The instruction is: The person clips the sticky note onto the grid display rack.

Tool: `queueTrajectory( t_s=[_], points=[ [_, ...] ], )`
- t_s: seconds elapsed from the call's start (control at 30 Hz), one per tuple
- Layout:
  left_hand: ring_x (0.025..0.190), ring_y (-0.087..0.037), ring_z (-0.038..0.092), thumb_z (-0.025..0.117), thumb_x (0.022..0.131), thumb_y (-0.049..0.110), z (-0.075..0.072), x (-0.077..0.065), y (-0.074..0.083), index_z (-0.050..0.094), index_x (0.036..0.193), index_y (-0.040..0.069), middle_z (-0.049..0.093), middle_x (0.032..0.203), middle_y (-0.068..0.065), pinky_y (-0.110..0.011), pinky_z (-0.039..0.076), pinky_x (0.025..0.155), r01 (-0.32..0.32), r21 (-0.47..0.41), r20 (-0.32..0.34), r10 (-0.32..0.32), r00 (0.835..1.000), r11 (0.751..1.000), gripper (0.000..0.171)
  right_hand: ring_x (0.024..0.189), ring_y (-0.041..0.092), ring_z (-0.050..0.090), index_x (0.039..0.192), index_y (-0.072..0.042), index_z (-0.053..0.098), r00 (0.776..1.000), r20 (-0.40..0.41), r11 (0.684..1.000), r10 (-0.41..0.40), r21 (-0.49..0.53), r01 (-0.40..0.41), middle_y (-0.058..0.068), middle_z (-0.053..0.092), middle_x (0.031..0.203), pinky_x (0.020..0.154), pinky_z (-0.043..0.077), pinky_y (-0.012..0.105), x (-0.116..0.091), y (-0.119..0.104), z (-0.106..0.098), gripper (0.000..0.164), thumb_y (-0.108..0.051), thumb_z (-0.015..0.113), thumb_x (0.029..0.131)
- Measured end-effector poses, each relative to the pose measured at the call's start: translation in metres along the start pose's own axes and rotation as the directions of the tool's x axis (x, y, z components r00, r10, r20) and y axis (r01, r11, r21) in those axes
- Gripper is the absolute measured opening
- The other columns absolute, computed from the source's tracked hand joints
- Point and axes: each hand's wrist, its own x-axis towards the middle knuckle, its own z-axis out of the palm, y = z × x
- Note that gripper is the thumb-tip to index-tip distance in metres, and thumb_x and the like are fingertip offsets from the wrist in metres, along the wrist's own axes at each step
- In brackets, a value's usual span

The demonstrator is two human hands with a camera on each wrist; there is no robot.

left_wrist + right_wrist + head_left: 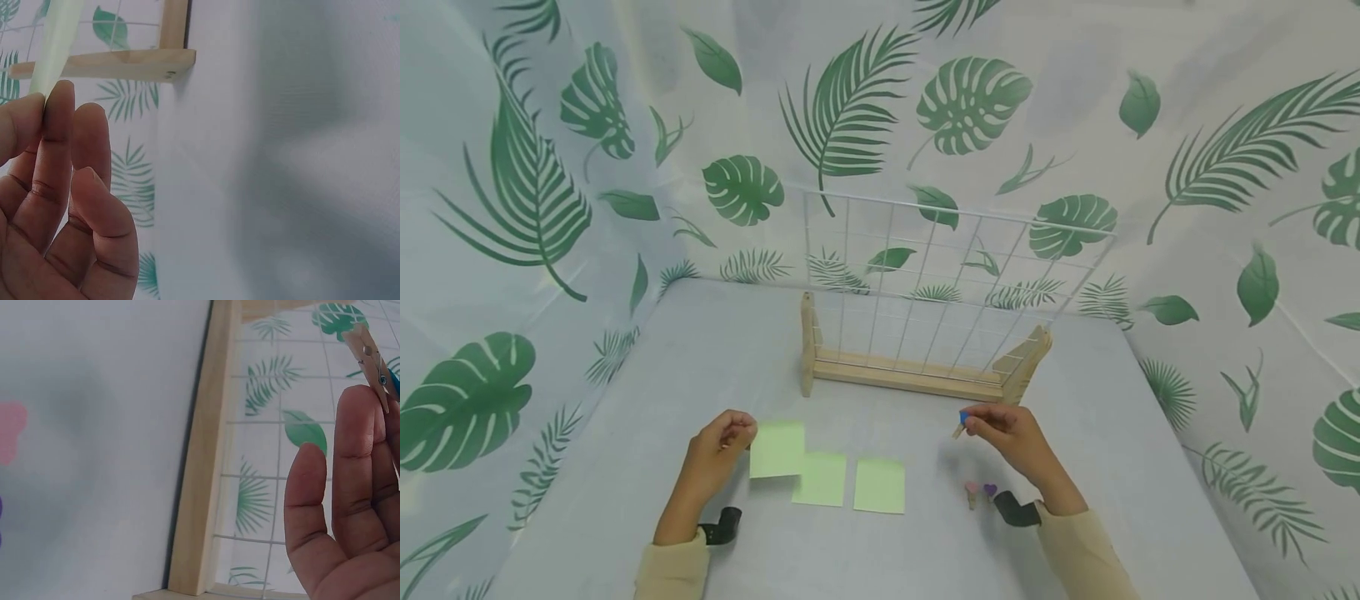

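Note:
Between thumb and fingertips my left hand pinches the left edge of a light green sticky note, raised above the table. In the left wrist view that note shows almost edge-on. My right hand pinches a small wooden clothespin with a blue decoration, also off the table. Two more green notes lie flat: one partly covered by the raised note, the other to its right. Below the right hand lie a pink heart clothespin and a purple heart clothespin.
Behind the notes stands a white wire grid in a wooden stand, leaning back. A white cloth covers the table. Leaf-printed fabric hangs at the back and both sides. Each wrist carries a black camera mount.

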Motion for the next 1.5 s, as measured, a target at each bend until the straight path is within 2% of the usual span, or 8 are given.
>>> queueTrajectory(
  t_s=[0.13,0.5,0.77,0.87,1.0,1.17,1.5],
  points=[
    [0.093,-0.022,0.067,0.064,0.112,0.023,-0.001,0.000,0.001,0.069,0.119,0.002,0.072,0.099,-0.005,-0.027,0.048,0.072,-0.013,0.004,-0.009,0.013,1.000,1.000,0.022,0.092,0.005,0.074,0.117,0.016,0.072,1.000,-0.006,1.000,-0.020,-0.013,0.020,0.021,0.078,0.103,0.087,0.056,0.015,0.002,-0.005,-0.003,0.019,0.004,0.066,0.104],
    [0.094,-0.017,0.065,0.064,0.112,0.022,-0.003,-0.003,0.007,0.069,0.119,0.003,0.072,0.102,-0.005,-0.030,0.051,0.080,0.002,0.018,-0.029,-0.002,1.000,1.000,0.021,0.090,0.004,0.072,0.115,0.011,0.075,0.997,-0.034,0.994,-0.070,-0.085,0.067,0.006,0.077,0.098,0.084,0.056,0.015,0.006,-0.013,-0.007,0.016,0.003,0.065,0.105],
    [0.099,-0.022,0.066,0.064,0.111,0.019,-0.004,0.000,0.008,0.070,0.119,0.003,0.072,0.106,-0.009,-0.032,0.053,0.086,-0.020,0.020,-0.070,0.022,0.997,1.000,0.018,0.088,0.004,0.071,0.117,0.011,0.074,0.995,-0.044,0.990,-0.095,-0.107,0.089,0.010,0.077,0.098,0.082,0.057,0.016,0.009,-0.018,-0.009,0.017,0.004,0.065,0.104],
    [0.097,-0.022,0.066,0.064,0.111,0.019,-0.004,0.001,0.011,0.069,0.120,0.003,0.072,0.106,-0.011,-0.028,0.054,0.082,-0.030,0.007,-0.070,0.031,0.997,1.000,0.019,0.088,0.001,0.071,0.118,0.012,0.074,0.993,-0.048,0.990,-0.105,-0.096,0.100,0.017,0.077,0.101,0.081,0.058,0.015,0.010,-0.021,-0.010,0.018,0.006,0.065,0.104],
    [0.093,-0.019,0.065,0.065,0.111,0.020,-0.005,0.000,0.016,0.070,0.120,0.002,0.073,0.105,-0.010,-0.025,0.054,0.075,-0.041,-0.022,-0.067,0.039,0.997,0.999,0.021,0.089,0.000,0.071,0.118,0.014,0.073,0.996,-0.051,0.994,-0.078,-0.083,0.074,0.024,0.077,0.106,0.081,0.059,0.016,0.012,-0.027,-0.011,0.018,0.005,0.066,0.103],
    [0.093,-0.018,0.065,0.065,0.111,0.023,-0.005,0.000,0.020,0.071,0.120,0.003,0.073,0.105,-0.009,-0.025,0.054,0.075,-0.067,-0.044,-0.065,0.064,0.996,0.997,0.022,0.089,0.001,0.072,0.115,0.013,0.074,0.997,-0.063,0.996,-0.034,-0.087,0.029,0.022,0.078,0.105,0.080,0.059,0.016,0.016,-0.033,-0.010,0.016,0.004,0.069,0.102],
    [0.095,-0.021,0.068,0.067,0.110,0.018,0.000,0.005,0.032,0.072,0.116,0.002,0.074,0.102,-0.009,-0.030,0.055,0.084,-0.129,-0.030,-0.075,0.127,0.989,0.991,0.017,0.088,0.002,0.073,0.111,0.013,0.074,0.996,-0.067,0.995,-0.066,-0.076,0.061,0.023,0.077,0.102,0.081,0.059,0.015,0.023,-0.040,-0.007,0.012,0.005,0.069,0.102]
  ],
)
